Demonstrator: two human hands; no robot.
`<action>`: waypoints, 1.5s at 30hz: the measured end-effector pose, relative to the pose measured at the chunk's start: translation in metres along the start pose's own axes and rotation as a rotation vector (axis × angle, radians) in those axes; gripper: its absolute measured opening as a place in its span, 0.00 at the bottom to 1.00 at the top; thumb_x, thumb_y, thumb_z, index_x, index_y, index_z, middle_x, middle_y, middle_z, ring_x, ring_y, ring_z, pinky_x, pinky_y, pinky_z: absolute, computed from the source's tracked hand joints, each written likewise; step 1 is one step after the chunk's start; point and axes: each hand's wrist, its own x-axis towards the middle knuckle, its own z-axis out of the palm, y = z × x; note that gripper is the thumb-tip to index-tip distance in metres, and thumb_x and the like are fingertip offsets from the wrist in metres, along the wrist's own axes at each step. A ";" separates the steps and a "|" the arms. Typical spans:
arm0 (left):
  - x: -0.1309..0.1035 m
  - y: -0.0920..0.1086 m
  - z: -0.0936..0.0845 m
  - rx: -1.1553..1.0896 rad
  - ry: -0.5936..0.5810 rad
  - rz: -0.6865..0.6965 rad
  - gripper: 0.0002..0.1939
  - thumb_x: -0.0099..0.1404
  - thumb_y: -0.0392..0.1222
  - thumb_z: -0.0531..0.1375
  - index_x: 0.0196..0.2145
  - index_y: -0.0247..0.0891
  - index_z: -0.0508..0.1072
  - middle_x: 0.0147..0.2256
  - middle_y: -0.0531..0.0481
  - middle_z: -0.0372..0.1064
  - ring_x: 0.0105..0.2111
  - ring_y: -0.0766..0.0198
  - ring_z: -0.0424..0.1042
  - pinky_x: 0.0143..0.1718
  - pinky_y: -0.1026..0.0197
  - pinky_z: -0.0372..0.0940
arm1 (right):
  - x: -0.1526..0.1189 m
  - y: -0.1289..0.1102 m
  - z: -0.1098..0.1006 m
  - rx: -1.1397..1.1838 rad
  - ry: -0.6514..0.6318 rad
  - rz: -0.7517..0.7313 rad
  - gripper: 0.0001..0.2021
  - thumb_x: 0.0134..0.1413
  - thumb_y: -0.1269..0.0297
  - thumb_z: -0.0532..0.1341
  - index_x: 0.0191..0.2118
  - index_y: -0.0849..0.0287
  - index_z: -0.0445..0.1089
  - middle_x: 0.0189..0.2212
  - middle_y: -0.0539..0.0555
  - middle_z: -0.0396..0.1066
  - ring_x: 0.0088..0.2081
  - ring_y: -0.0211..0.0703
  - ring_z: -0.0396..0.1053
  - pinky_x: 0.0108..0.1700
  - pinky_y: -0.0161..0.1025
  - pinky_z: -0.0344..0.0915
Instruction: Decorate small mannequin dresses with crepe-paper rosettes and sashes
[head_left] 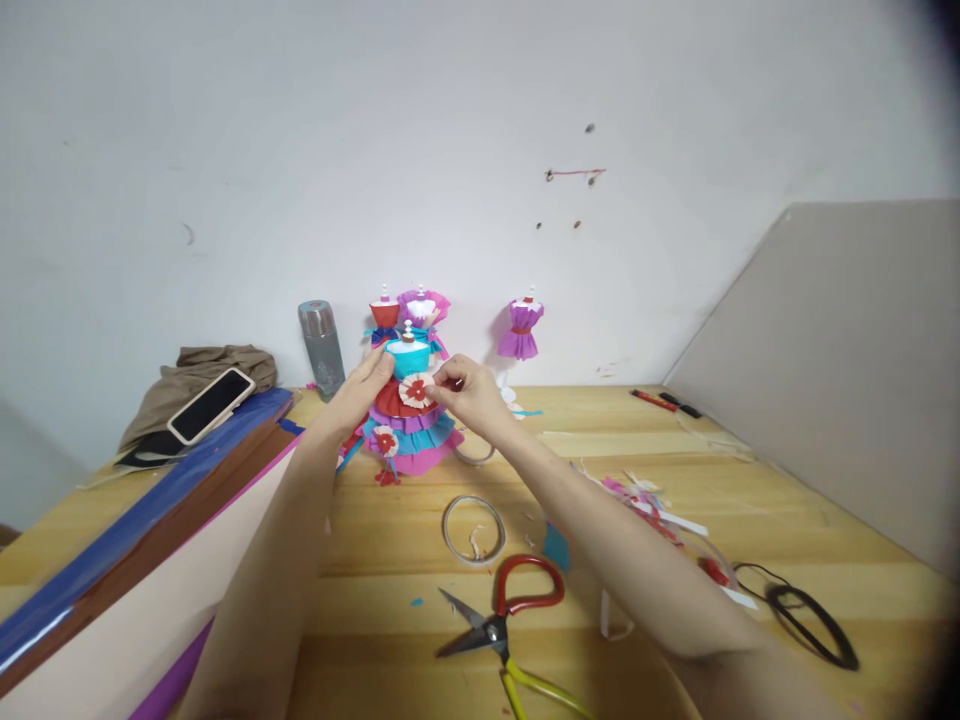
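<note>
both hands are up on the paper dress model [409, 415], a small mannequin in a turquoise bodice with red, purple, blue and pink ruffled skirts, standing on the wooden table [750, 470] out at arm's reach. the left hand [365, 390] is cupped against the model's left side, thumb up by the bodice, fingers closed on it to steady it. the right hand [465, 388] is pinched together on the edge of a white and red paper rosette [416, 390] sitting at the waist. lower down on the skirt, below the left hand, there's a second rosette [385, 441] with red tails hanging.

just behind the hands, more little dressed figures [416, 312], and off beyond the right hand a purple one [520, 330] stands alone by the wall. past the left hand, a grey flask [322, 348], then a phone [211, 404] on folded cloth. along the left forearm, long sheets of coloured paper [135, 560]. nearer the body, between the forearms, a tape ring [473, 529] and open scissors [510, 625]. paper scraps [645, 505] lie under the right forearm.
</note>
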 end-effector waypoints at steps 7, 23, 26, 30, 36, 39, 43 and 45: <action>-0.002 0.004 0.002 -0.026 -0.070 0.053 0.30 0.61 0.66 0.52 0.43 0.37 0.75 0.45 0.42 0.75 0.50 0.53 0.69 0.54 0.50 0.62 | -0.002 -0.002 0.003 -0.017 0.017 -0.020 0.06 0.45 0.69 0.63 0.22 0.58 0.66 0.26 0.49 0.65 0.29 0.38 0.62 0.33 0.37 0.59; -0.004 0.009 -0.001 0.055 -0.270 0.030 0.30 0.51 0.40 0.66 0.53 0.36 0.67 0.52 0.40 0.70 0.52 0.50 0.69 0.53 0.49 0.64 | -0.010 -0.003 0.004 -0.043 0.058 -0.238 0.08 0.54 0.67 0.60 0.24 0.57 0.67 0.29 0.52 0.64 0.33 0.42 0.64 0.37 0.39 0.62; -0.004 0.009 0.000 0.040 -0.291 0.029 0.30 0.52 0.39 0.66 0.53 0.36 0.67 0.52 0.40 0.70 0.51 0.51 0.70 0.53 0.49 0.65 | -0.011 -0.004 0.004 -0.079 0.040 -0.295 0.08 0.56 0.67 0.59 0.26 0.57 0.67 0.31 0.53 0.64 0.35 0.42 0.65 0.38 0.39 0.62; -0.004 0.009 0.000 0.046 -0.288 0.040 0.31 0.52 0.40 0.67 0.53 0.35 0.66 0.53 0.39 0.68 0.51 0.51 0.70 0.53 0.50 0.64 | -0.010 -0.003 0.006 -0.099 0.082 -0.248 0.08 0.54 0.69 0.60 0.25 0.57 0.66 0.29 0.52 0.63 0.32 0.41 0.63 0.36 0.39 0.61; -0.005 0.010 0.002 0.035 -0.293 0.041 0.30 0.52 0.41 0.67 0.52 0.35 0.66 0.53 0.39 0.68 0.51 0.51 0.70 0.52 0.48 0.64 | -0.010 -0.003 0.008 -0.083 0.106 -0.222 0.08 0.53 0.69 0.60 0.24 0.57 0.65 0.28 0.51 0.63 0.31 0.41 0.62 0.35 0.39 0.61; -0.006 0.012 0.004 0.068 -0.246 0.025 0.30 0.51 0.42 0.67 0.51 0.35 0.66 0.51 0.40 0.69 0.49 0.50 0.70 0.51 0.49 0.65 | -0.009 -0.004 0.008 -0.078 0.106 -0.201 0.08 0.52 0.70 0.60 0.23 0.57 0.65 0.28 0.51 0.63 0.30 0.40 0.62 0.34 0.39 0.60; -0.004 0.011 0.009 0.099 -0.185 0.029 0.29 0.50 0.44 0.67 0.48 0.34 0.67 0.47 0.42 0.71 0.46 0.52 0.71 0.48 0.51 0.66 | -0.009 -0.004 0.009 -0.052 0.114 -0.194 0.08 0.52 0.69 0.61 0.23 0.58 0.65 0.28 0.51 0.63 0.30 0.40 0.62 0.33 0.39 0.60; -0.004 0.010 0.010 0.116 -0.166 0.039 0.28 0.50 0.45 0.67 0.48 0.35 0.67 0.45 0.43 0.71 0.45 0.53 0.71 0.47 0.51 0.67 | -0.009 -0.004 0.009 -0.055 0.120 -0.190 0.08 0.52 0.69 0.61 0.23 0.58 0.65 0.27 0.51 0.63 0.30 0.40 0.62 0.33 0.38 0.60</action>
